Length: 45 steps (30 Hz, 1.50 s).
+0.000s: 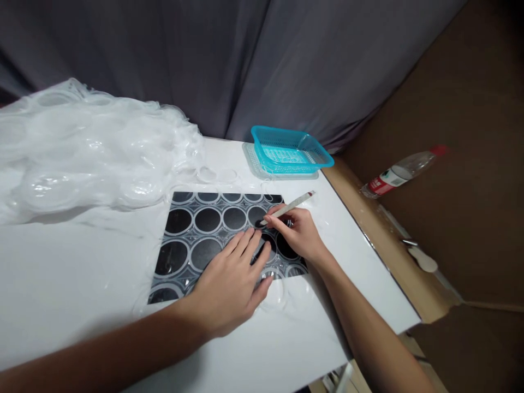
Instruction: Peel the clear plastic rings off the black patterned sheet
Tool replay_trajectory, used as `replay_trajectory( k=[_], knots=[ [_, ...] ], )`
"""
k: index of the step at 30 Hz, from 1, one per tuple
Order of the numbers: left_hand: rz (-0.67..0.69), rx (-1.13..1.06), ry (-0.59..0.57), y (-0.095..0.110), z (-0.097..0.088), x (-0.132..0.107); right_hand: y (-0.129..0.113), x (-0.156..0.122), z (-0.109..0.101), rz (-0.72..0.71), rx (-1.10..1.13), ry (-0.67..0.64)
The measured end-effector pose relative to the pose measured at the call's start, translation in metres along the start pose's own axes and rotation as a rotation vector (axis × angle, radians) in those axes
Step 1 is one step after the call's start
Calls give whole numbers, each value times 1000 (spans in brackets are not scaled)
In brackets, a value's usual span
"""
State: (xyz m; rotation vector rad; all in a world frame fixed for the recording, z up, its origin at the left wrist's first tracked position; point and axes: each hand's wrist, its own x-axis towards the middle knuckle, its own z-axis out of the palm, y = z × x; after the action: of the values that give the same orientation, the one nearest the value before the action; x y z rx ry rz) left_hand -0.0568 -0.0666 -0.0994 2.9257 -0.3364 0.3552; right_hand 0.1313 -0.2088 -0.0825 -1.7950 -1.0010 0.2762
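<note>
Circles (208, 220) with pale rims run in rows over a dark, glossy sheet (218, 236), which lies flat on a white table (73, 262) in front of the person, and clear plastic film (272, 292) with ring shapes in it covers the sheet and spills past its near edge. The left hand (229, 278) rests palm down on the near middle of the sheet, its fingers stretched out and slightly parted, pointing toward the sheet's far right corner; nothing is gripped in it. The right hand (301, 232) is over the right part of the sheet and pinches a slim, pale pen-like tool (289, 208) between thumb and fingers. The tool slants, its dark tip down at a circle on the right half of the sheet, just beyond the left fingertips, and its other end raised beyond the sheet's far right corner; whether the tip presses on the film is too small to tell. Beyond the sheet and to its left, a big heap of clear, shiny plastic (94, 153) covers much of the table. Beyond the sheet's far right corner stands a blue basket (286, 164) on a paler mesh piece (249, 155), and a grey curtain (164, 65) hangs behind both. Well to the right of the sheet, past the table's edge, are a red-capped clear bottle (397, 173) and a pale, spoon-shaped object (423, 259)
</note>
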Motion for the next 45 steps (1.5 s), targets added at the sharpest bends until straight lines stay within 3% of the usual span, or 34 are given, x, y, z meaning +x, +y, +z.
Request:
replay_trajectory(
  k=[8, 16, 22, 29, 36, 45],
  knots=[
    [5, -2, 22, 1, 1, 0, -5, -1, -2, -29, -97, -31],
    [11, -22, 23, 2, -3, 2, -17, -5, 3, -85, -404, -179],
    [3, -64, 0, 2, -6, 3, -21, -8, 10, -86, -565, -174],
    [-2, -68, -3, 3, -9, 3, -29, -12, 10, -262, -790, -274],
    [-19, -74, 1, 3, -9, 3, -17, -10, 12, -391, -945, -229],
    [-2, 46, -7, 7, -7, 3, -9, -6, 14, -470, -901, -200]
  ],
)
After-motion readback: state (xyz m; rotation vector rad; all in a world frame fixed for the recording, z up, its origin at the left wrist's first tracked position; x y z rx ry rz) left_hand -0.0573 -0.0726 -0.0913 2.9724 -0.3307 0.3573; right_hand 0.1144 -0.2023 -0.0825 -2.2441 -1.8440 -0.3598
